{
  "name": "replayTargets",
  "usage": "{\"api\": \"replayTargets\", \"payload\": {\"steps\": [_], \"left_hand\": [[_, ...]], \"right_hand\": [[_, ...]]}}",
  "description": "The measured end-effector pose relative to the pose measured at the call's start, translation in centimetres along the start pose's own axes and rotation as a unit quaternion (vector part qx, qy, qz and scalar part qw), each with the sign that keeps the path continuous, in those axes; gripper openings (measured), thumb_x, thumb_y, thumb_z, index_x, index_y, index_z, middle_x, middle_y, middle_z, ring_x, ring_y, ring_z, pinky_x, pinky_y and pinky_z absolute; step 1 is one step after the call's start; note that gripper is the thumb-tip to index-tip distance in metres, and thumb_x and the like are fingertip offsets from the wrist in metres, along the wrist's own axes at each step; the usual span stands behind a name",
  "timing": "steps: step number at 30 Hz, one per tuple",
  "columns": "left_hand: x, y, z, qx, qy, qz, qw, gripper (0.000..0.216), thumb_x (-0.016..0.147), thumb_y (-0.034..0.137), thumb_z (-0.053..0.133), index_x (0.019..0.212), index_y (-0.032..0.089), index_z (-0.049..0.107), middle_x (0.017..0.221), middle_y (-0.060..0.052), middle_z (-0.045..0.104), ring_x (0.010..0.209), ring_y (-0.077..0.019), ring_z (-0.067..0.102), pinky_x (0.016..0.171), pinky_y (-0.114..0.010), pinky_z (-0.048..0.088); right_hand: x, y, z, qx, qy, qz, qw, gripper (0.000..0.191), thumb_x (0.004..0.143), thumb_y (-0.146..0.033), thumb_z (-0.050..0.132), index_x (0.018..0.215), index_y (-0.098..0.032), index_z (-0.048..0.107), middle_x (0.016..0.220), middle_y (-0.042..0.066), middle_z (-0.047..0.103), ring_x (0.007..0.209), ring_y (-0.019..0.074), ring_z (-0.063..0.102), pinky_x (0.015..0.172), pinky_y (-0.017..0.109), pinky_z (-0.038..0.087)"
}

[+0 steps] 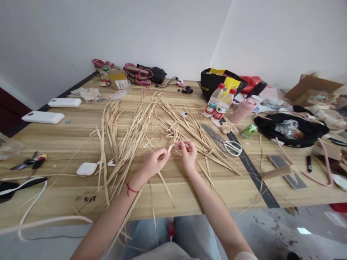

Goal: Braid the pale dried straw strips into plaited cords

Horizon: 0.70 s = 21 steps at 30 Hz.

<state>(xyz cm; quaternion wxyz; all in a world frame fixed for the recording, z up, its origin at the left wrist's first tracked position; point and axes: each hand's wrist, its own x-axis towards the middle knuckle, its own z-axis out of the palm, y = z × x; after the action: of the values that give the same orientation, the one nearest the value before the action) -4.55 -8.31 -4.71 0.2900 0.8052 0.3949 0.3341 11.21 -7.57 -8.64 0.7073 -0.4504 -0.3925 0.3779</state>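
Low over the middle of the table, my left hand point(155, 161) is closed in a pinch on a pale, flat straw strip point(171, 147). My right hand point(187, 153) pinches the other end of this strip, a short way to the right. Between the two hands the strip looks bent; the ends inside the fingers are hidden. Loose dry straw strips point(135, 130) lie in long bundles to the left, and more straw strips point(187, 124) fan out behind and right of my hands. A small braided-looking straw piece point(173, 130) lies just beyond my fingers.
Scissors point(230, 146) with pale handles lie on the right, near two water bottles point(221, 106) and a pink tumbler point(243, 110). A white earbud case point(86, 168) sits at left. Farther right are a black bag point(291, 130) and a phone point(287, 171). The table's front edge is close to my lap.
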Motion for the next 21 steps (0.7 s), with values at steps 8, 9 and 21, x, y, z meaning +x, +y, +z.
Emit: {"api": "replayTargets", "payload": {"steps": [8,9,21], "left_hand": [[-0.8,-0.3,0.9,0.251,0.141,0.071,0.955,0.024,0.09,0.024,0.045,0.072,0.018,0.061,0.061,-0.002,0.062,0.055,-0.0137,0.051,0.057,-0.028,0.032],[-0.9,-0.4,1.0,0.262,0.148,0.072,0.951,0.023,0.09,0.023,0.045,0.076,0.018,0.063,0.063,-0.002,0.065,0.055,-0.0141,0.053,0.057,-0.028,0.033],[-0.4,-2.6,0.7,0.181,0.133,0.007,0.974,0.037,0.089,0.011,0.041,0.121,0.02,0.058,0.105,-0.008,0.069,0.09,-0.0196,0.066,0.075,-0.03,0.051]], "right_hand": [[-0.7,0.4,0.9,0.063,0.046,0.034,0.996,0.028,0.076,-0.041,0.066,0.086,-0.018,0.054,0.087,0.009,0.074,0.073,0.0183,0.07,0.075,0.036,0.056],[-0.7,0.4,1.0,0.075,0.055,0.043,0.995,0.028,0.076,-0.041,0.067,0.086,-0.018,0.054,0.088,0.009,0.074,0.073,0.0181,0.07,0.075,0.036,0.056],[0.2,0.2,0.5,0.113,0.072,0.06,0.989,0.029,0.074,-0.041,0.068,0.086,-0.018,0.055,0.086,0.007,0.074,0.072,0.0171,0.07,0.073,0.034,0.057]]}}
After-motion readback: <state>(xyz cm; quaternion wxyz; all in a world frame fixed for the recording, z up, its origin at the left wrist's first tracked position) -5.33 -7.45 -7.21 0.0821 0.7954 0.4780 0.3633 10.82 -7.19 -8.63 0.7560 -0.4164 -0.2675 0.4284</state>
